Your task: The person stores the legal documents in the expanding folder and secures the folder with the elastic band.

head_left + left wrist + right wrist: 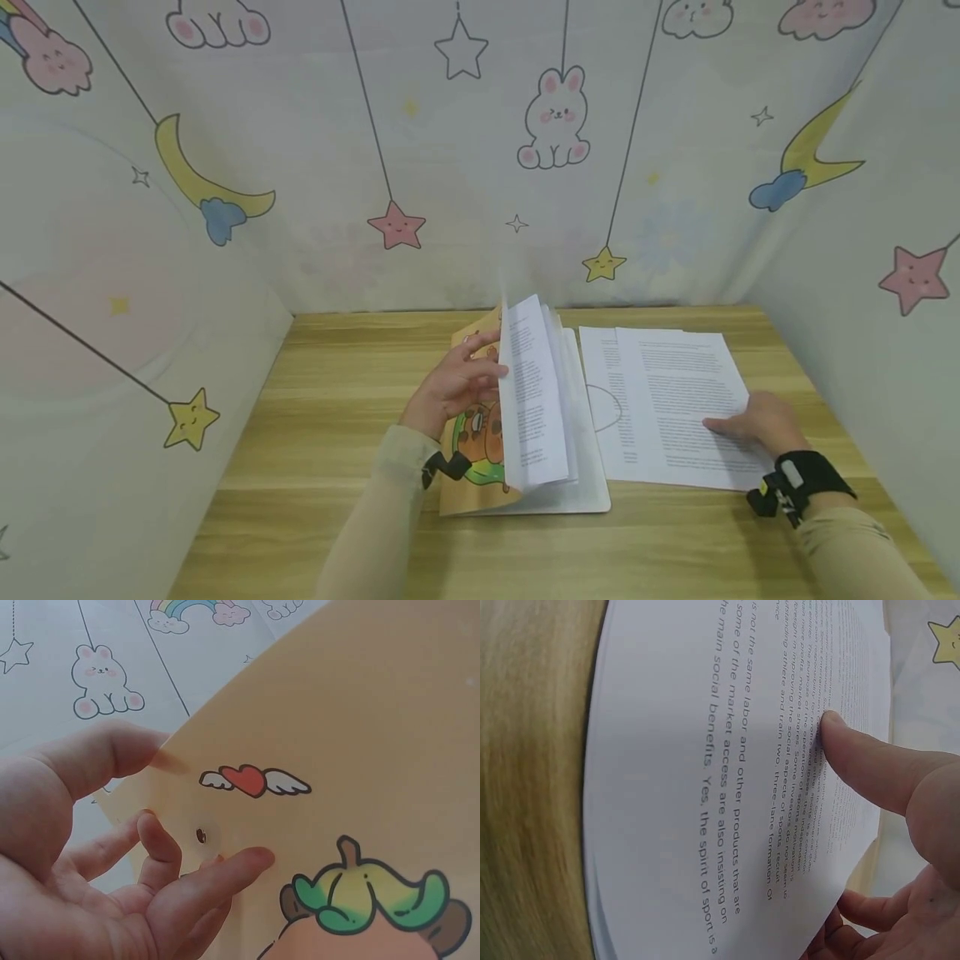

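Note:
A file folder point(472, 492) with a tan cartoon cover stands partly open at the table's middle, printed pages point(534, 400) raised inside it. My left hand point(467, 379) holds the cover by its edge. In the left wrist view, that hand point(127, 855) has its fingers against the tan cover point(390, 750), which bears a winged heart. To the right lie overlapping printed sheets point(682, 400). My right hand point(761, 421) grips their right edge. The right wrist view shows its thumb on top of the sheets point(652, 750) and the other fingers at the edge, partly hidden beneath.
The wooden table point(337, 400) carries the folder and sheets. A thin curved loop outline point(611, 408) shows between folder and sheets. A pale curtain point(465, 150) with rabbits, stars and moons encloses the back and sides. Both wrists wear black straps point(813, 479).

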Tool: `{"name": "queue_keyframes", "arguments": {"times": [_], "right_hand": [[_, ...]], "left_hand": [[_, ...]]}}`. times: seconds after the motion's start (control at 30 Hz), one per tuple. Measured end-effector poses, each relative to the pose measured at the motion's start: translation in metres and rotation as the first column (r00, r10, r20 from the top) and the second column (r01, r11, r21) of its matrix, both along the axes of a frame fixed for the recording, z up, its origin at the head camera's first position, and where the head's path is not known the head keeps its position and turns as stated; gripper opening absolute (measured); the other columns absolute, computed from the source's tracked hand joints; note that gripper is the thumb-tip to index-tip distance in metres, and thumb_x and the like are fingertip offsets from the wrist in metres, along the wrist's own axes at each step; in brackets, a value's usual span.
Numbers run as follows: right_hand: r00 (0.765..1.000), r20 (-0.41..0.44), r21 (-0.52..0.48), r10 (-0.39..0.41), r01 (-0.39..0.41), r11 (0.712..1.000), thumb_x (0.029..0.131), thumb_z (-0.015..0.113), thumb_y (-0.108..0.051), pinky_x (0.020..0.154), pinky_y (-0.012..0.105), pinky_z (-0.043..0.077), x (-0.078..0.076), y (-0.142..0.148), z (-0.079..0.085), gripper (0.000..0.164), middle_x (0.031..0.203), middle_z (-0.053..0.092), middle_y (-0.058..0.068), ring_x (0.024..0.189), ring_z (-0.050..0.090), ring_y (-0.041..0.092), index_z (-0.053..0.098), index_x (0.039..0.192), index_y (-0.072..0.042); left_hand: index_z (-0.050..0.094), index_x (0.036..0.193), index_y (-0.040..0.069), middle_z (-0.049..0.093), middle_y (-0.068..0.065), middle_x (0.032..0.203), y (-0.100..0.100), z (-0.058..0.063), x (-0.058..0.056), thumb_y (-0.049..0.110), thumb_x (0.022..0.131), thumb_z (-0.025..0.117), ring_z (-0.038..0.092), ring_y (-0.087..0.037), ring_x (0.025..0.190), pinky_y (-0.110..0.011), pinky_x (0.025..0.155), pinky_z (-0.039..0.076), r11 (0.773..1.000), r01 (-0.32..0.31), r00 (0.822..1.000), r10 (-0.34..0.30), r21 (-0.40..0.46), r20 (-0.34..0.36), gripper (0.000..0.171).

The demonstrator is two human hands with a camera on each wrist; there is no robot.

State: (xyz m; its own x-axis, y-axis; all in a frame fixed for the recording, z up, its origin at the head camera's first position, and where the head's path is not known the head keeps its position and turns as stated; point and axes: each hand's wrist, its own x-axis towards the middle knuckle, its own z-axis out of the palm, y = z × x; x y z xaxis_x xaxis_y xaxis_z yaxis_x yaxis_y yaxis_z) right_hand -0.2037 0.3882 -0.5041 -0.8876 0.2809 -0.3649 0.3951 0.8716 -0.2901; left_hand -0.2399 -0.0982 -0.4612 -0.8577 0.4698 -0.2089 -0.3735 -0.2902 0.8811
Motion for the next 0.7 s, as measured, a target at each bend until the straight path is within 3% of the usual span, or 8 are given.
{"name": "queue_keyframes", "arguments": {"times": [0.7], "right_hand": [[0.998,0.016,-0.039,-0.058,0.059,0.998,0.078,0.091,-0.042,0.075,0.044,0.047,-0.0044,-0.0022,0.0005,0.092,0.102,0.057,0.035,0.087,0.054,0.040,0.049,0.120,0.028]], "left_hand": [[0.042,0.159,0.018,0.050,-0.029,0.150,-0.0005,0.0002,0.0005,-0.007,0.092,0.067,0.069,-0.037,0.111,-0.044,0.085,0.060,1.000,0.000,1.000,0.000,0.006,-0.002,0.075]]}}
